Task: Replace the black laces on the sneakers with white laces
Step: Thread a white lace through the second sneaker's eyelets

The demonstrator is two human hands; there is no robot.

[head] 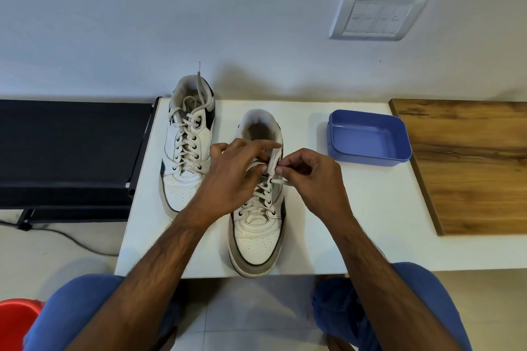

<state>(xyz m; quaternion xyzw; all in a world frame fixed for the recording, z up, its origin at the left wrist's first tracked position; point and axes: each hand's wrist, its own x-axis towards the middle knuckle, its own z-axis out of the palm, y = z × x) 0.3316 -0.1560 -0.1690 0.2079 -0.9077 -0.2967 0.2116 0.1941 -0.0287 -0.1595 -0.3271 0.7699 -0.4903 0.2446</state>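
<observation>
Two white sneakers with black trim stand on a white table (pixel 356 222), toes toward me. The left sneaker (pixel 186 145) is laced with a white lace up to its collar. The right sneaker (pixel 258 236) carries a white lace (pixel 263 191) through its lower eyelets. My left hand (pixel 236 177) rests over the upper eyelets of the right sneaker and pinches the lace there. My right hand (pixel 310 177) pinches a lace end at the sneaker's right side, near an upper eyelet. No black lace is in view.
An empty blue plastic tub (pixel 370 137) sits on the table to the right of the shoes. A wooden board (pixel 470 162) lies further right. A black rack (pixel 71 151) stands at the left, a red object (pixel 17 319) low on the floor.
</observation>
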